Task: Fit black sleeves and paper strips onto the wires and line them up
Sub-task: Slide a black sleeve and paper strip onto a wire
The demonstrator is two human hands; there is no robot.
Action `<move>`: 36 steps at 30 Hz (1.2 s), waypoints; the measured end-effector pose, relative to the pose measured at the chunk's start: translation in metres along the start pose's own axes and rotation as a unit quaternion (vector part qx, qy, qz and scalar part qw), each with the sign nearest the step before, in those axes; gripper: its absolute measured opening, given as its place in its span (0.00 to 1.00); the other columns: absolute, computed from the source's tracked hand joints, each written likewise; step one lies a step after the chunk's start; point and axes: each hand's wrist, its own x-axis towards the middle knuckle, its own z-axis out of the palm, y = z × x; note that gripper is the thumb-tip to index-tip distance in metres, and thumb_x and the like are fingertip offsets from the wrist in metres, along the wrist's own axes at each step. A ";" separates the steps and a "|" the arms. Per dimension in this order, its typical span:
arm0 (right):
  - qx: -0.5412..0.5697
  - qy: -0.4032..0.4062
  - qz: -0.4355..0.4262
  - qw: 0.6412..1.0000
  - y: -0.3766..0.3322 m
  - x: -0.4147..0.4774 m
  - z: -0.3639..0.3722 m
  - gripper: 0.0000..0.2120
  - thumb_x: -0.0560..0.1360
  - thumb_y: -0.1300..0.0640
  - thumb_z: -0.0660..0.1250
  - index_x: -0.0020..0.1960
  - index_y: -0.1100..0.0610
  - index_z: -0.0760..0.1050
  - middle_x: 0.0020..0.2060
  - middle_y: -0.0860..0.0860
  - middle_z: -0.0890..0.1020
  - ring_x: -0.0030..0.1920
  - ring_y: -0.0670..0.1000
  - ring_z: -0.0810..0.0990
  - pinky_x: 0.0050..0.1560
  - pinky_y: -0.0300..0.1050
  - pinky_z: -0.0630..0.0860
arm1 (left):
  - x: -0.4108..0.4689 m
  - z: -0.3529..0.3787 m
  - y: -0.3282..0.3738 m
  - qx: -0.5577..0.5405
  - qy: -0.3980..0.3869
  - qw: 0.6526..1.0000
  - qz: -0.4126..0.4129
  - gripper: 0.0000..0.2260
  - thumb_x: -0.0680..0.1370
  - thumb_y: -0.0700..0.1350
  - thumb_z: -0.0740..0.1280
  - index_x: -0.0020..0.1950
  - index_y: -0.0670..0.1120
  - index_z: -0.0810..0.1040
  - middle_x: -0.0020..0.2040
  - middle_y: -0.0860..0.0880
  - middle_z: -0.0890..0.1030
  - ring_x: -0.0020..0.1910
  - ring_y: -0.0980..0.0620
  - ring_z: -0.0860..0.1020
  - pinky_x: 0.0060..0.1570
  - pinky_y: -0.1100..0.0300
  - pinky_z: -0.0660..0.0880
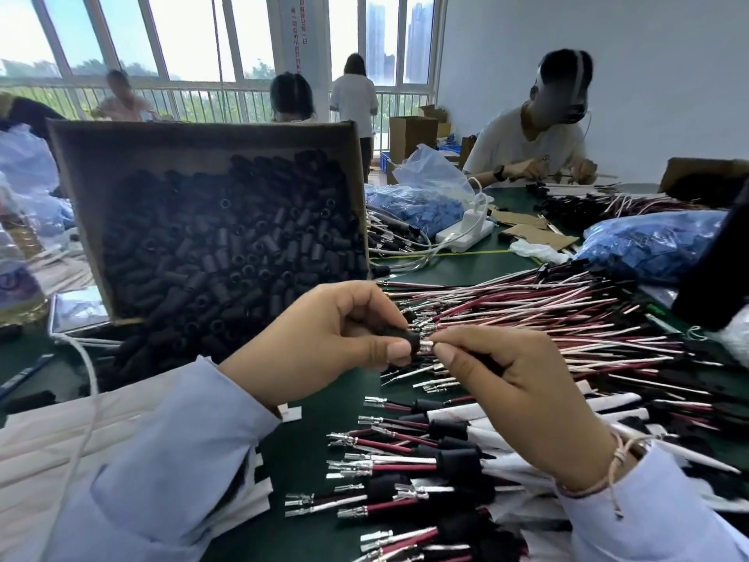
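Note:
My left hand (324,338) pinches a black sleeve (401,336) between thumb and fingers. My right hand (510,379) pinches a wire pair just behind its metal terminals (426,345), whose tips touch the sleeve's mouth. A tilted cardboard box (81,156) behind my left hand holds several loose black sleeves (227,253). Bare red and white wires (547,314) lie fanned out to the right. Wires fitted with sleeves and white paper strips (425,472) lie in a row below my hands.
The green table (466,263) carries blue plastic bags (656,241), a white power strip (466,233) and cardboard scraps. Loose paper strips (251,496) lie by my left sleeve. Another person (535,144) works across the table; others stand by the windows.

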 end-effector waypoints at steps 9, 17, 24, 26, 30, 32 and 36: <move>-0.099 -0.149 0.046 0.983 -0.012 -0.005 0.009 0.29 0.63 0.46 0.64 0.63 0.41 0.64 0.38 0.42 0.78 0.38 0.44 0.77 0.42 0.42 0.73 | -0.001 0.047 -0.012 0.228 -0.034 0.973 0.020 0.12 0.73 0.54 0.71 0.41 0.46 0.77 0.31 0.52 0.79 0.28 0.61 0.74 0.31 0.63 0.72; -0.143 -0.177 -0.039 0.973 -0.011 0.011 -0.017 0.22 0.72 0.36 0.63 0.43 0.55 0.81 0.45 0.44 0.80 0.52 0.47 0.74 0.54 0.46 0.70 | -0.004 0.007 0.005 0.194 0.012 0.981 0.011 0.24 0.67 0.64 0.69 0.31 0.43 0.74 0.21 0.51 0.76 0.19 0.60 0.68 0.21 0.69 0.64; -0.338 -0.233 0.248 0.877 0.067 0.026 -0.099 0.10 0.77 0.47 0.65 0.42 0.52 0.77 0.42 0.51 0.82 0.39 0.48 0.75 0.39 0.40 0.69 | -0.013 0.017 -0.002 0.428 -0.202 0.877 -0.080 0.13 0.73 0.61 0.68 0.45 0.53 0.74 0.44 0.56 0.76 0.43 0.57 0.74 0.48 0.57 0.75; -0.460 -0.281 0.307 0.784 0.095 0.026 -0.111 0.08 0.76 0.54 0.68 0.55 0.50 0.78 0.55 0.51 0.80 0.52 0.50 0.78 0.47 0.38 0.71 | -0.015 0.030 -0.002 0.455 -0.164 0.873 -0.053 0.12 0.75 0.61 0.65 0.47 0.54 0.73 0.49 0.56 0.73 0.47 0.56 0.72 0.52 0.55 0.73; -0.517 -0.320 0.303 0.734 0.125 0.022 -0.107 0.16 0.75 0.56 0.67 0.62 0.47 0.74 0.60 0.50 0.78 0.59 0.51 0.77 0.48 0.35 0.68 | -0.020 0.066 -0.005 0.403 -0.082 0.910 0.040 0.21 0.74 0.68 0.58 0.62 0.58 0.67 0.59 0.57 0.69 0.59 0.56 0.68 0.61 0.55 0.68; -0.540 -0.311 0.267 0.735 0.133 0.023 -0.109 0.13 0.74 0.54 0.67 0.58 0.47 0.75 0.57 0.50 0.80 0.57 0.51 0.78 0.47 0.36 0.69 | -0.021 0.084 -0.013 0.396 -0.133 0.908 0.028 0.33 0.70 0.73 0.58 0.71 0.60 0.57 0.68 0.55 0.64 0.66 0.53 0.64 0.67 0.53 0.63; -0.519 -0.340 0.246 0.745 0.139 0.030 -0.123 0.11 0.72 0.53 0.71 0.37 0.48 0.69 0.41 0.45 0.77 0.46 0.50 0.76 0.42 0.38 0.69 | -0.015 0.099 -0.024 0.430 -0.194 0.882 0.021 0.46 0.64 0.72 0.68 0.75 0.60 0.50 0.70 0.52 0.63 0.67 0.48 0.64 0.66 0.49 0.63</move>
